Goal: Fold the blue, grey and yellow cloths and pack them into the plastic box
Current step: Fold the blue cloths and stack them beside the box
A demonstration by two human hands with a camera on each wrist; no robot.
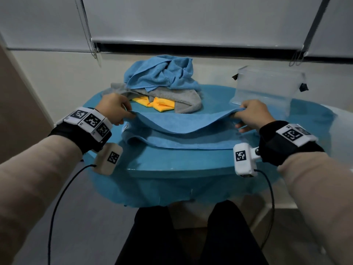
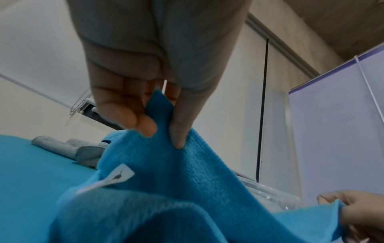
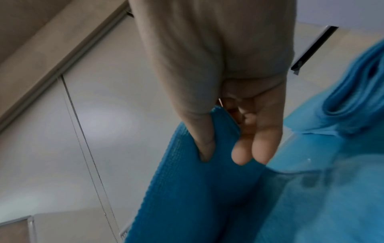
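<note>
Left hand [image 1: 112,107] and right hand [image 1: 252,113]: each pinching a far corner of the blue cloth [image 1: 183,129], which is sagging over the table [image 1: 172,165] mid-fold. Pile [image 1: 160,83] of blue, grey and yellow cloths: waiting unfolded behind. Plastic box [image 1: 267,87]: apparently holding nothing yet.

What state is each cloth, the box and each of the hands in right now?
Blue cloth: half folded, far edge lifted by both hands.
Second blue cloth: crumpled on top of the pile.
Grey cloth: unfolded, under it.
Yellow cloth: unfolded, mostly buried.
Plastic box: open, empty.
Left hand: pinching a corner.
Right hand: pinching the other.
</note>
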